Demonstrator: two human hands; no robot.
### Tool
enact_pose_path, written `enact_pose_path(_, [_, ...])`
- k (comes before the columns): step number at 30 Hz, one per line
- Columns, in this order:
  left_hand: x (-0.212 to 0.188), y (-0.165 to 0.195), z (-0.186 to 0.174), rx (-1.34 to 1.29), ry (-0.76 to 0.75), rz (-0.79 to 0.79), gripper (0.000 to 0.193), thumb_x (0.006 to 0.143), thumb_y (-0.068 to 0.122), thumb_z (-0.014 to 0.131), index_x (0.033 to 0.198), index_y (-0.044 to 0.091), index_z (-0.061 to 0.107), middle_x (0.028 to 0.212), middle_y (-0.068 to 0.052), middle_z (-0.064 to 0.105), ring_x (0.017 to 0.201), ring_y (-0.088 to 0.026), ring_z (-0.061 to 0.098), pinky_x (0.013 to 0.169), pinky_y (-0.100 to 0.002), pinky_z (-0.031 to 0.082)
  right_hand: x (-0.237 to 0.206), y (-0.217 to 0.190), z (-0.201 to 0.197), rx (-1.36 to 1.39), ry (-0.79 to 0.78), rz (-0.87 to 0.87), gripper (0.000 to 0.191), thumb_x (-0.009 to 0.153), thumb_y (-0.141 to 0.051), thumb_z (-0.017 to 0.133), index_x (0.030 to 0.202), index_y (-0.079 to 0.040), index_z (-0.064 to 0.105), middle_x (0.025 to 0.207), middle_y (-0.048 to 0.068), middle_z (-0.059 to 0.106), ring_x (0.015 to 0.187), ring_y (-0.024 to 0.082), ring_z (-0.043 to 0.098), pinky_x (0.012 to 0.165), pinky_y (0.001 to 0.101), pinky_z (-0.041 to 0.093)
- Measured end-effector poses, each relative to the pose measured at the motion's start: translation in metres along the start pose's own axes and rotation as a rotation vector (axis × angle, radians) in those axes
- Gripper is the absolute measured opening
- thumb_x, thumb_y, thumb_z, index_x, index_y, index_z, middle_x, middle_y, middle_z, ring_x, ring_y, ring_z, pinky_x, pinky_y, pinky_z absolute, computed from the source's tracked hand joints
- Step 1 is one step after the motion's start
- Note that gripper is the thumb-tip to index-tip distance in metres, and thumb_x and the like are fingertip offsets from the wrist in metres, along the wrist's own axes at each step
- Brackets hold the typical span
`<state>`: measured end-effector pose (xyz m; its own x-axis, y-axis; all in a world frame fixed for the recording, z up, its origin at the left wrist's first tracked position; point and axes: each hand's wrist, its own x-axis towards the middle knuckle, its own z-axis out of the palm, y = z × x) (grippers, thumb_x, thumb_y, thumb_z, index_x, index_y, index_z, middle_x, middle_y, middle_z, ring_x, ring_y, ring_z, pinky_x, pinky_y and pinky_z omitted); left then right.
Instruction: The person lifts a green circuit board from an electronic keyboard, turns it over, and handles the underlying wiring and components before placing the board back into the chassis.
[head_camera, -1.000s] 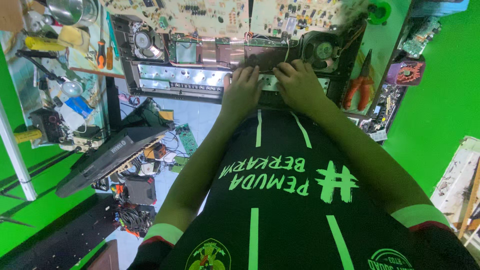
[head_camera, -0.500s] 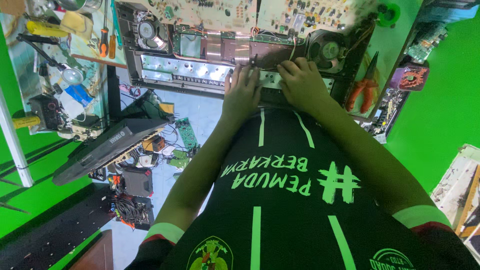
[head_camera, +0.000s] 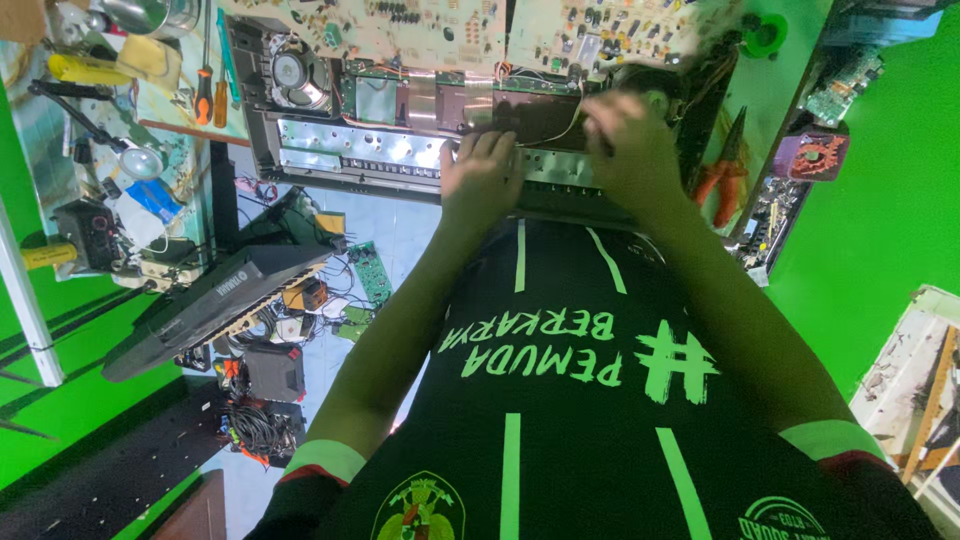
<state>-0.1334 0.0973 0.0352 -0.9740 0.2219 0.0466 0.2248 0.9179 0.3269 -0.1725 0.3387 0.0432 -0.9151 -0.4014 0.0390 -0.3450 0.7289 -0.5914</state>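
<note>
I am pressing my left hand (head_camera: 482, 172) and right hand (head_camera: 630, 145) (fingers spread, gripping nothing) onto the opened silver metal keyboard chassis (head_camera: 380, 150) beneath them.

**Blur and cut-offs around the opened keyboard**

The right hand (head_camera: 632, 150) is blurring, hiding its fingertips and whatever it is gripping. The top edge is cutting off the far circuit boards (head_camera: 420, 30). The left hand (head_camera: 482, 178) is covering part of the metal chassis (head_camera: 360, 150).
</note>
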Motion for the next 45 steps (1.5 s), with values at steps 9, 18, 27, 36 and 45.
enact_pose_path(9, [0.046,-0.012,0.003,-0.834,-0.073,-0.389,0.029,0.103,0.025,0.059,0.119,0.005,0.073,0.104,-0.013,0.078,0.09,-0.019,0.074,0.081,-0.034,0.058,0.039,0.043,-0.032,-0.258,0.595,-0.146,0.043,0.111,-0.003,0.057,0.15,0.007,0.041,0.149,0.033,0.048,0.121,0.041,0.067,0.097,0.0455,0.06])
enact_pose_path(18, [0.049,-0.023,0.001,-1.399,-0.101,-0.451,0.062,0.106,0.053,0.046,0.126,-0.002,0.067,0.117,-0.017,0.076,0.107,-0.02,0.076,0.095,-0.033,0.062,0.039,0.026,-0.04,-0.182,0.507,-0.048,0.024,0.113,-0.006,0.062,0.137,-0.006,0.062,0.123,0.016,0.062,0.101,0.034,0.068,0.085,0.0452,0.055])
enact_pose_path(27, [0.048,-0.021,-0.041,-1.411,-0.068,-0.613,0.072,0.097,0.064,0.05,0.133,0.004,0.061,0.119,-0.018,0.077,0.102,-0.022,0.079,0.087,-0.034,0.066,0.007,-0.008,-0.051,-0.138,0.472,-0.075,0.015,0.11,-0.004,0.064,0.123,-0.006,0.07,0.117,0.013,0.066,0.082,0.022,0.067,0.067,0.0329,0.053])
enact_pose_path(36, [0.038,-0.041,-0.06,-1.355,-0.094,-0.684,0.066,0.096,0.059,0.062,0.123,-0.001,0.063,0.113,-0.014,0.076,0.095,-0.019,0.076,0.082,-0.037,0.063,-0.04,-0.05,-0.046,-0.074,0.447,0.071,0.01,0.11,-0.009,0.074,0.118,-0.004,0.072,0.119,0.014,0.065,0.094,0.024,0.071,0.075,0.0357,0.058])
enact_pose_path(45, [-0.016,-0.033,-0.027,-1.452,-0.268,-0.589,0.055,0.094,0.038,0.077,0.125,-0.005,0.064,0.116,-0.022,0.073,0.107,-0.034,0.074,0.095,-0.043,0.063,-0.094,-0.079,0.004,0.043,0.472,0.221,0.023,0.102,-0.004,0.076,0.123,0.002,0.071,0.126,0.021,0.057,0.107,0.033,0.07,0.088,0.0387,0.06])
